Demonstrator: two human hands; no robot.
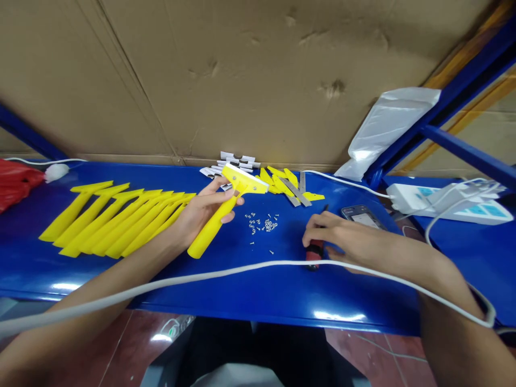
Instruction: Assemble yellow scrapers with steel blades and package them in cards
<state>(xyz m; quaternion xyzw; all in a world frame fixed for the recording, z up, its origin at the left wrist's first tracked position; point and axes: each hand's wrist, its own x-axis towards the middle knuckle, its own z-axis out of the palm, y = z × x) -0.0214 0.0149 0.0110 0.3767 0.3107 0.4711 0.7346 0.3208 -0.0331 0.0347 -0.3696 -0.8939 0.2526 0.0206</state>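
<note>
My left hand [203, 209] grips a yellow plastic scraper [226, 212] by its handle, lifted just above the blue table [242, 290], its blade end pointing away from me. My right hand [334, 236] rests on the table with its fingers wrapped around a red-and-black screwdriver [315, 252]. Between the two hands lies a scatter of several small silver screws [264, 224].
A row of several yellow scraper handles [116, 217] lies at the left. Yellow caps and metal blades [292, 188] and grey blade sleeves [236, 161] sit behind. A phone [363, 216], a white power strip [447, 204], a white cable [242, 271] and a red bag [14, 183] surround them.
</note>
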